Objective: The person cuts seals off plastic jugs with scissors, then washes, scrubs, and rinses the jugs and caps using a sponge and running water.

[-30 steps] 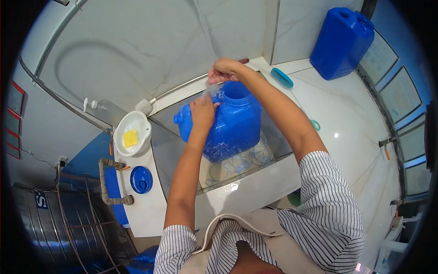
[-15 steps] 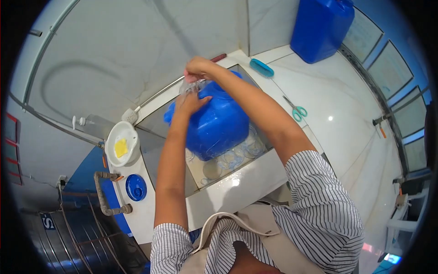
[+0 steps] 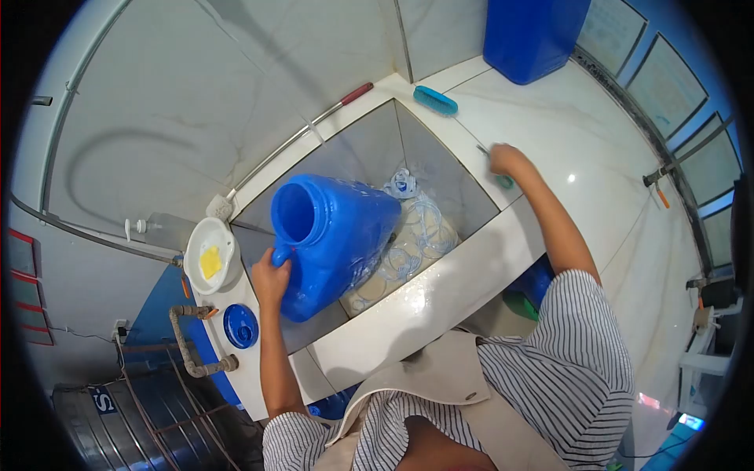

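My left hand [image 3: 271, 279] is closed on the handle of a large blue jug [image 3: 345, 235], which leans in the sink with its wide, uncapped mouth facing up and left. My right hand [image 3: 509, 161] is over the teal-handled scissors [image 3: 504, 181] on the white counter, fingers curled against them; part of the scissors is hidden under it. Crumpled clear plastic [image 3: 402, 184] and several clear round pieces [image 3: 424, 228] lie in the sink, behind and right of the jug.
A blue lid [image 3: 240, 326] and a white basin [image 3: 212, 255] with a yellow sponge [image 3: 210, 263] sit left of the sink [image 3: 448, 169]. Behind are a long-handled brush [image 3: 290, 143], a teal brush [image 3: 435, 100] and another blue container [image 3: 534, 35]. A pipe [image 3: 182, 341] stands at left.
My right hand has left the clear plastic by the jug and moved right to the scissors. My left hand now holds the handle, and the jug has turned its mouth left.
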Motion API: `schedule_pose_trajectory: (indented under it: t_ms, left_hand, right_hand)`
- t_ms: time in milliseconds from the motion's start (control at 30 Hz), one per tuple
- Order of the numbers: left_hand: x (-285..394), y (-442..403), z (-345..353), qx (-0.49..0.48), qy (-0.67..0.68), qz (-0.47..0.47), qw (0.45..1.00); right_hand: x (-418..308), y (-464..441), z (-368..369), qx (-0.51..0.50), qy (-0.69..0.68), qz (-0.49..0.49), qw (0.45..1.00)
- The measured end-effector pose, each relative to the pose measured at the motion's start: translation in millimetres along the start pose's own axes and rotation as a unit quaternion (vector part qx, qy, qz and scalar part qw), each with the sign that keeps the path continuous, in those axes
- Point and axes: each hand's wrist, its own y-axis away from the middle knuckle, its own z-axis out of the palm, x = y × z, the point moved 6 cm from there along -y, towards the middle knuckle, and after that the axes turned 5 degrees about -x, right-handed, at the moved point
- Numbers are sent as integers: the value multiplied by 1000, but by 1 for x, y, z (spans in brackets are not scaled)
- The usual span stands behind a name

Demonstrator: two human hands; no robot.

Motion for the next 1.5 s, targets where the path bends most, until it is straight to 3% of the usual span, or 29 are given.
schedule_pose_trajectory:
  t_ms: [33, 133, 200, 233, 267, 333, 367, 433, 500, 567, 633, 767, 867, 967, 1067, 1133, 1233, 1467, 1500]
  left_hand:
    - [-4, 7, -14, 16, -6, 4, 1000]
    - [-15, 23, -62, 2, 32, -13, 999]
    - [-12, 29, -101, 49, 12, 50, 997]
    - [-4, 35, -120, 90, 74, 116, 986]
    - [-8, 38, -140, 76, 45, 58, 994]
    - [-27, 45, -176, 126, 34, 89, 987]
    - [-48, 46, -187, 128, 31, 88, 987]
    - [-96, 54, -220, 239, -51, 127, 961]
    - [-141, 57, -238, 238, -47, 121, 963]
    - [-152, 60, -237, 238, -39, 117, 963]
    - [-153, 67, -237, 282, 39, 145, 947]
    - [-159, 71, -235, 268, 23, 113, 957]
    - [-146, 72, -238, 323, 91, 109, 936]
    - [-130, 64, -241, 257, 36, 139, 956]
    - [-111, 65, -239, 289, 36, 136, 947]
    - [-105, 69, -241, 324, -33, 193, 926]
    - [-99, 67, -242, 296, -37, 193, 935]
    - [-96, 65, -238, 262, -25, 147, 954]
    - [-97, 65, -238, 251, -28, 139, 958]
  right_hand:
    - [21, 7, 10, -3, 6, 41, 999]
    - [48, 28, 29, 27, -91, 36, 995]
    - [53, 39, 27, 79, -168, 42, 982]
    - [55, 38, 31, 76, -171, 41, 981]
    - [57, 35, 32, 100, -158, 34, 982]
    - [55, 29, 26, 125, -148, 27, 981]
    - [42, 27, 19, 111, -155, -14, 981]
    - [8, 34, -2, 95, -161, -61, 980]
    - [-54, 46, -15, -61, -267, -171, 946]
    - [-108, 54, -23, -15, -222, -367, 903]
    - [-152, 74, -40, 59, -130, -459, 877]
    - [-200, 97, -63, 134, -58, -468, 872]
    - [-219, 103, -69, 194, 3, -473, 859]
    - [-234, 103, -64, 207, 53, -474, 854]
    - [-250, 104, -61, 253, 81, -474, 839]
    - [-265, 114, -58, 286, 129, -483, 818]
    - [-293, 121, -50, 254, 217, -459, 823]
    - [-290, 102, -52, 223, 187, -505, 813]
    - [-281, 93, -50, 208, 188, -477, 833]
